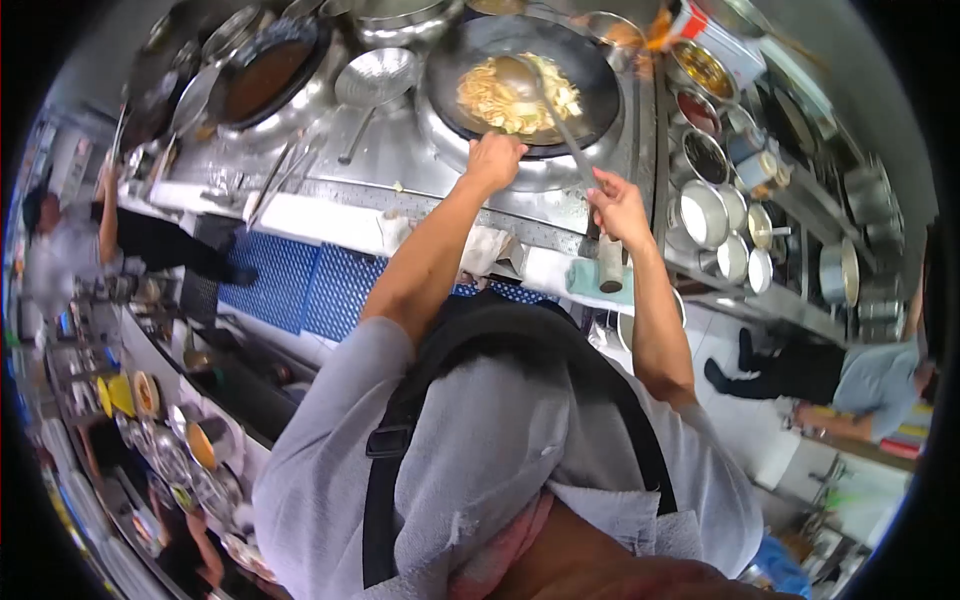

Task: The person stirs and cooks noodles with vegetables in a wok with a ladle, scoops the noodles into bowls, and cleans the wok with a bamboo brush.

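My left hand [497, 160] is closed at the near rim of a dark wok [437, 95] on the stove. Its fingertips are partly hidden against the rim. Noodle-like strips with paler pieces [490, 98] lie in the wok. My right hand [618, 208] is wrapped round the long handle of a ladle [562, 128], whose thick grip end hangs below my fingers. The ladle's bowl rests in the food near the middle of the wok.
A perforated strainer [376, 77] lies left of the wok, beside a second dark wok [262, 82]. Sauce pots and containers [704, 215] line the right side. A green cloth [590, 280] lies on the front ledge. Other people stand at left [110, 240], right [850, 385] and lower left.
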{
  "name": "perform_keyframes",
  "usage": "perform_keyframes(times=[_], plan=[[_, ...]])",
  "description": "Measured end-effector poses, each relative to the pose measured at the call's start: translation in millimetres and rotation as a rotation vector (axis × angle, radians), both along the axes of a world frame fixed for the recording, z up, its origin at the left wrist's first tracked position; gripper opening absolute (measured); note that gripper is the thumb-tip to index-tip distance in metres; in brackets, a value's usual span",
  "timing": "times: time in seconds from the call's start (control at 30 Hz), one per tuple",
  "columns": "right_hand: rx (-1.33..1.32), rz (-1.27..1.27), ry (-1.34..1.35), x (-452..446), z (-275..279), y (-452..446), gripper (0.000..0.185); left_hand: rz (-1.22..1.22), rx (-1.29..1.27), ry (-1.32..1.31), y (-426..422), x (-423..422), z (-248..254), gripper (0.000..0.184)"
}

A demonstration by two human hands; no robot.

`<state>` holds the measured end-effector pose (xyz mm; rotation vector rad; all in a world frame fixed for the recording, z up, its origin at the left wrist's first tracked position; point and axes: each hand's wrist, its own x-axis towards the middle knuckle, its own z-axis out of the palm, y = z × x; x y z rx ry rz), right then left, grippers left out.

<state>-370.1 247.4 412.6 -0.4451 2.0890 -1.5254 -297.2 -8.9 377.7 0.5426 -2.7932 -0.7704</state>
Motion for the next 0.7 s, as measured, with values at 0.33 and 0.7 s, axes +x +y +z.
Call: perform_keyframes(times=[0.33, 0.7], plan=[[0.600, 0.082, 0.912, -6, -16, -54, 0.041, -0.167, 0.196, 0.573, 15, 106, 26, 0.030], [0.271, 0.666, 0.841, 88, -156, -324, 0.039, 0.744, 0.563, -0.323, 49, 484, -95, 0.031]])
